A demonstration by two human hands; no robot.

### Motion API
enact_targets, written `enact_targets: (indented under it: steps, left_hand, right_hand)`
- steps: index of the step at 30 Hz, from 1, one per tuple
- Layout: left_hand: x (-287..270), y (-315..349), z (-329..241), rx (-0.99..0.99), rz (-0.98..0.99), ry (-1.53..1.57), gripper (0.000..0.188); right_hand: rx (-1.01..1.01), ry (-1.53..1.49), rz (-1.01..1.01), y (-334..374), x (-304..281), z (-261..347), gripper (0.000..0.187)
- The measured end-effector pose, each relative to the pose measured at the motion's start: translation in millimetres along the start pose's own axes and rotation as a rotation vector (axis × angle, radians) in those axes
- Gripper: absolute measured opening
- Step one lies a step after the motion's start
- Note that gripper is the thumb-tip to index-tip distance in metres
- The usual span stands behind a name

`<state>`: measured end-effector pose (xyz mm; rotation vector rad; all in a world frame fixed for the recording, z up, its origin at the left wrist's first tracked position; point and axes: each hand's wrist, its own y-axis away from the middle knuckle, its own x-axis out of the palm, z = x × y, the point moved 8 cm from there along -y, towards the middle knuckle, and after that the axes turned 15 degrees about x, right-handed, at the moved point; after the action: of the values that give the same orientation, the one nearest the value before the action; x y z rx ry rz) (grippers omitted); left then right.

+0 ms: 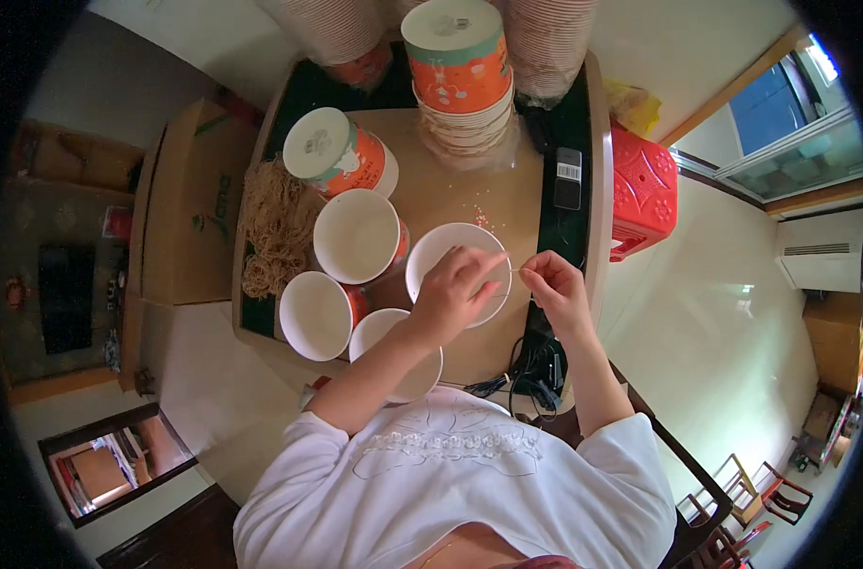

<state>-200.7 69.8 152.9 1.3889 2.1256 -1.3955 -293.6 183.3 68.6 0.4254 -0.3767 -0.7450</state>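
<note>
A white-lined paper bucket (427, 248) stands on the brown board in front of me, and my left hand (458, 292) is above its mouth. The fingers of that hand reach to the right, the thumb apart from them. Beyond the bucket's right rim, my right hand (557, 289) pinches a thin pale strand (515, 270) between thumb and fingertips. The strand points toward my left fingertips; its far end is too fine to follow. Small pink and white bits (483, 219) lie scattered behind the bucket.
More open buckets (316, 316) stand to the left, beside a heap of tan twine (275, 223). Upturned orange-and-green buckets (458, 71) and wrapped stacks (550, 43) fill the back. A dark phone-like device (568, 178), black cables (522, 375) and a red stool (643, 190) are on the right.
</note>
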Motion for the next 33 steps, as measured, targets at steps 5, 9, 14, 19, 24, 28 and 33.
enact_targets:
  steps: [5,9,14,19,24,28,33]
  left_hand:
    - [9,-3,2,0.107,0.052,0.035,0.022]
    - [12,-1,-1,0.147,0.089,0.067,0.020]
    - [11,-2,2,0.147,0.078,0.108,0.016]
    - [18,5,18,-0.032,0.028,0.220,0.009]
    - [26,8,25,-0.125,-0.023,0.315,0.007]
    - [31,9,28,-0.164,-0.023,0.308,0.013]
    - [48,26,52,-0.347,-0.015,0.349,0.024]
  right_hand:
    - [0.016,-0.013,0.045,3,9,0,0.008]
    - [0.015,0.005,0.043,4,10,0,0.008]
    - [0.024,0.060,0.035,3,9,2,0.007]
    - [-0.137,0.130,-0.004,3,11,8,0.012]
    - [-0.182,0.147,-0.032,3,11,9,0.015]
    - [-0.170,0.118,-0.085,-3,9,-1,0.009]
    - [-0.157,0.182,-0.141,-17,6,-2,0.002]
